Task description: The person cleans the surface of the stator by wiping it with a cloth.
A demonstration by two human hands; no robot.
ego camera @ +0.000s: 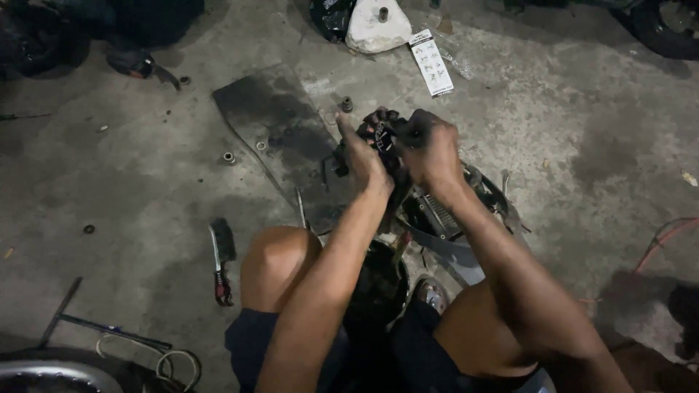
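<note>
I see both hands up over the concrete floor [145, 189], wrapped around one dark, greasy part [384, 135] held between them near the middle of the view. My left hand [364, 156] grips its left side, thumb pointing up and away. My right hand [429, 149] is clenched over its right side and top, knuckles toward me. The part is mostly hidden by the fingers, so I cannot tell what it is beyond black metal with a bluish patch.

Just below the hands, between my knees, lies a dark round housing [444, 215] with a ribbed piece inside. A black mat [273, 120] lies on the floor to the left of the hands, with a nut [346, 104] at its far edge and another [228, 157] just off its left side. A brush [220, 258] with a red handle lies near my left knee. Far off, a white container [376, 25] and a white card [432, 62] sit side by side. At the near left corner are a wheel rim [51, 375] and a long bar tool [95, 324].
</note>
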